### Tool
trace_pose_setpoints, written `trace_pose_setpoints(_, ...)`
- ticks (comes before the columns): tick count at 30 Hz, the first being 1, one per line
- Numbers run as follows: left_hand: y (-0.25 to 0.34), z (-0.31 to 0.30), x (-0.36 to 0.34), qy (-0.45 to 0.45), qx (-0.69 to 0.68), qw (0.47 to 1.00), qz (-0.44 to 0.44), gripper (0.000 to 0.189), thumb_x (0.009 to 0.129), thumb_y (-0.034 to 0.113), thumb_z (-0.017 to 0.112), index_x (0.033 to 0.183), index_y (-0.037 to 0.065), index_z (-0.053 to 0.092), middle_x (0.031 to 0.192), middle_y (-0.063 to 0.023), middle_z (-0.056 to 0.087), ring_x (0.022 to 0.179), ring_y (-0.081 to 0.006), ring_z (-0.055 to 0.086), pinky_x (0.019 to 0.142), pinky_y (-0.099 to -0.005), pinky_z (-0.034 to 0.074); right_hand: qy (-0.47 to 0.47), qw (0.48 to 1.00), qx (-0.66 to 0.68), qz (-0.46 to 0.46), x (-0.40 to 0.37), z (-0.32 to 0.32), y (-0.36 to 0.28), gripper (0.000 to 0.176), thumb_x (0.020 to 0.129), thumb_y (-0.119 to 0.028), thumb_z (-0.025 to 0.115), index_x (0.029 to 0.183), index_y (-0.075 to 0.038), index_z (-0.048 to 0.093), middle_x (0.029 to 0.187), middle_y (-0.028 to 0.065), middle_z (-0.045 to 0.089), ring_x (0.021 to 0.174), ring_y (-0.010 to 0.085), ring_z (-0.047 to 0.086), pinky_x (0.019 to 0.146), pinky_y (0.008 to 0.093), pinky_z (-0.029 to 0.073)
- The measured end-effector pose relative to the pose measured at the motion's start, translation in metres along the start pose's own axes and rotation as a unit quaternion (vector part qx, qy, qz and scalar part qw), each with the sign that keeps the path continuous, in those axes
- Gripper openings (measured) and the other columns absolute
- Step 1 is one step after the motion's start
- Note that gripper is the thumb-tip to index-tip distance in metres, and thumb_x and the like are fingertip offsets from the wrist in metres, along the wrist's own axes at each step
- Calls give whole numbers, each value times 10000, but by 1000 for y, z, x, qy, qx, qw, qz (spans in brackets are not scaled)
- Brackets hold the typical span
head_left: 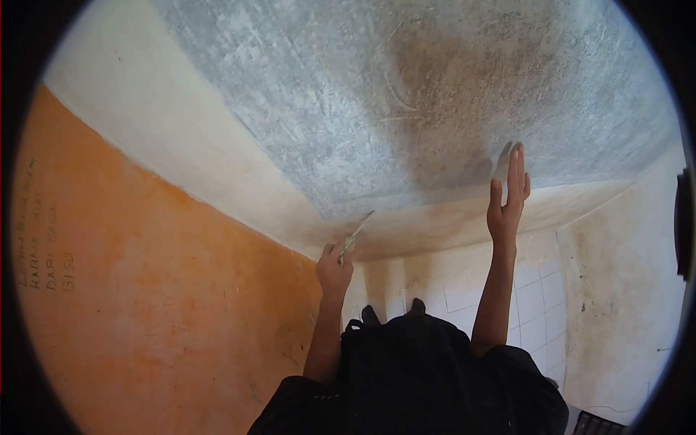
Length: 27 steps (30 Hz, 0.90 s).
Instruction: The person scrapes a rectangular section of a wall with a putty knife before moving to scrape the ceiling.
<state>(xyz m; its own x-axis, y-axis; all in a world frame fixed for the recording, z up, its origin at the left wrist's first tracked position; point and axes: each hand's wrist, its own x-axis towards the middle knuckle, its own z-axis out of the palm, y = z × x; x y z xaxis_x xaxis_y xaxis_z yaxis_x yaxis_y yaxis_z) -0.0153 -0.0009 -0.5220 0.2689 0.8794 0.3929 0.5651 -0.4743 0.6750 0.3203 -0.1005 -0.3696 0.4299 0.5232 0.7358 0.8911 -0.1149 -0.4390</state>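
Observation:
My left hand is closed around a slim tool with a pale green handle. Its narrow, light-coloured tip points up and right, close to the lower border of the grey patch on the wall. Fingers stretched upward and thumb apart, my right hand is raised before the grey wall near its lower edge, with nothing in it. A shadow falls beside those fingertips. Brown, darker areas show in the upper middle of the grey surface.
An orange wall with handwritten lettering stands at the left, joined by a cream strip. White floor tiles lie below, near my feet. A stained pale wall rises at the right.

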Motion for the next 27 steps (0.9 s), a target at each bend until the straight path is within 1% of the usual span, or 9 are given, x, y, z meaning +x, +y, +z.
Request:
trace_pose_setpoints(1, -1, 0, 1, -10, -1, 1000, -27, 279, 919, 213, 683, 1192, 168, 724, 822, -79, 612, 605, -245, 598, 563, -366, 475, 6, 1000, -2, 2, 3, -2, 4, 581, 1051, -354, 456, 1575, -154, 302, 1629, 92, 302, 1514, 277, 253, 1197, 559, 91)
trace_pose_setpoints(7, 11, 12, -11, -8, -35, 998, -51, 276, 915, 210, 692, 1182, 145, 724, 823, -95, 616, 611, -262, 607, 573, -366, 485, 27, 1000, -4, 5, 9, -13, 31, 560, 1056, -323, 443, 1556, -96, 336, 1627, 138, 289, 1510, 300, 254, 1200, 531, 119)
trace_pose_setpoints(10, 12, 22, -8, 2, -39, 999, -19, 279, 914, 194, 695, 1187, 144, 722, 822, -97, 612, 602, -255, 600, 577, -366, 488, 45, 999, 11, -15, 22, -12, 41, 568, 1060, -331, 435, 1557, -77, 328, 1628, 172, 265, 1513, 314, 237, 1206, 500, 117)
trace_pose_setpoints(12, 23, 37, -7, -3, -36, 999, -23, 279, 911, 188, 698, 1185, 141, 721, 828, -100, 612, 602, -260, 599, 581, -370, 490, 69, 997, 0, -20, 27, -8, 45, 577, 1060, -343, 439, 1557, -73, 327, 1632, 191, 242, 1518, 322, 216, 1210, 479, 107)
trace_pose_setpoints(16, 35, 24, -9, -4, -46, 998, -43, 278, 902, 182, 702, 1174, 130, 715, 843, -107, 611, 611, -285, 601, 584, -385, 492, 77, 997, 3, -25, 33, -9, 50, 591, 1063, -368, 430, 1564, -78, 311, 1638, 178, 232, 1527, 329, 184, 1207, 501, 98)
trace_pose_setpoints(19, 41, 42, -4, -13, -14, 1000, -11, 282, 903, 182, 700, 1179, 124, 711, 833, -108, 605, 609, -284, 598, 577, -384, 489, 58, 998, 0, -21, 28, -14, 59, 598, 1065, -384, 427, 1570, -92, 297, 1639, 150, 248, 1531, 318, 178, 1203, 532, 89)
trace_pose_setpoints(22, 48, 52, -11, -10, -30, 999, -15, 291, 910, 184, 691, 1196, 129, 708, 831, -109, 605, 610, -283, 599, 574, -385, 487, 39, 999, 16, -8, 24, -22, 68, 603, 1063, -394, 432, 1572, -104, 294, 1639, 119, 263, 1533, 309, 173, 1199, 556, 80)
trace_pose_setpoints(24, 51, 46, -13, -15, -26, 999, -29, 294, 913, 183, 685, 1202, 128, 706, 838, -110, 609, 613, -285, 600, 575, -386, 488, 9, 999, 31, -15, 22, -30, 77, 598, 1055, -387, 451, 1571, -121, 304, 1638, 102, 273, 1532, 304, 182, 1199, 555, 79)
trace_pose_setpoints(27, 68, 54, -6, -24, -18, 999, -37, 300, 920, 183, 674, 1213, 127, 701, 851, -111, 616, 625, -287, 608, 579, -389, 493, 23, 998, 33, -37, 22, -37, 96, 635, 1032, -366, 514, 1579, -138, 286, 1637, 118, 270, 1529, 317, 184, 1201, 549, 93)
